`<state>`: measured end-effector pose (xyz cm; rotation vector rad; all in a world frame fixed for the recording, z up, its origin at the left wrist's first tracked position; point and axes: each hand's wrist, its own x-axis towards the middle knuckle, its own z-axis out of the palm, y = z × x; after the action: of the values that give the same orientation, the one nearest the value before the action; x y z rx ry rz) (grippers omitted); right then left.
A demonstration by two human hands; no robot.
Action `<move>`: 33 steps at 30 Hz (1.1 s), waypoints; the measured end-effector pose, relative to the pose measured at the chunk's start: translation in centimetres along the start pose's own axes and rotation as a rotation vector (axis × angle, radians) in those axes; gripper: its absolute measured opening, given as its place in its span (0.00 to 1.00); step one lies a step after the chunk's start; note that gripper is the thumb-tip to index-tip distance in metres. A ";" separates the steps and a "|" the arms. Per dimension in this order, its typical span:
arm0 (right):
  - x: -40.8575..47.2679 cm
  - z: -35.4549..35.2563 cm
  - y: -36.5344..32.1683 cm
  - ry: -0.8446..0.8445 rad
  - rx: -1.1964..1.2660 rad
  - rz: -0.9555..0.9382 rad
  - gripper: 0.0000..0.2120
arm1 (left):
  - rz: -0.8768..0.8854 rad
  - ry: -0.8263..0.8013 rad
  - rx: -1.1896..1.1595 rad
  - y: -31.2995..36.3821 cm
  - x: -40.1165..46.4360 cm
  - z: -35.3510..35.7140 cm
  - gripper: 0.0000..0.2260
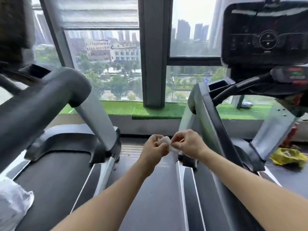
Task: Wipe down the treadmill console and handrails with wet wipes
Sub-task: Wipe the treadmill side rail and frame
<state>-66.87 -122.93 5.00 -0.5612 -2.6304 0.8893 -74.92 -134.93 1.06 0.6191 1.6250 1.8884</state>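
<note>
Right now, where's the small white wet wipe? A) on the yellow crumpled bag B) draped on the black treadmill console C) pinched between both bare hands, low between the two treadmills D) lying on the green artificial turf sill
C: the small white wet wipe is pinched by the left hand and right hand, well below the black treadmill console.

Tall windows (103,64) flank a grey pillar (154,52), admitting hazy daylight over towers and trees. Below the pillar, a green turf sill (156,112) runs along the wall. Dark floor (133,152) lies beneath the sill; right of the pillar, low down, crumpled yellow plastic (288,157).
</note>
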 end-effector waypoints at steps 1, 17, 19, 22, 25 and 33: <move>0.4 0.0 -0.2 0.007 -0.017 -0.002 0.03 | -0.002 -0.002 0.019 0.1 0.7 0.0 0.08; 15.5 -3.2 6.3 -0.076 -0.146 0.129 0.04 | -0.112 -0.161 0.329 0.7 17.6 2.2 0.13; 17.1 -4.0 6.9 -0.069 -0.128 0.152 0.04 | -0.101 -0.141 0.191 1.1 19.5 2.6 0.11; 19.3 -4.4 8.3 -0.049 -0.056 0.213 0.06 | -0.175 -0.202 -0.179 1.3 22.6 3.5 0.08; 20.5 -4.8 9.4 -0.009 -0.060 0.248 0.07 | -0.263 -0.293 -0.331 0.6 25.7 4.0 0.10; 22.4 -5.5 11.1 0.290 0.306 0.543 0.10 | -0.317 -0.792 -0.097 0.9 31.6 5.4 0.09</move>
<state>-81.31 -101.84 5.82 -1.2413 -2.0535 1.2238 -94.59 -109.62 2.25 0.8650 1.0290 1.2420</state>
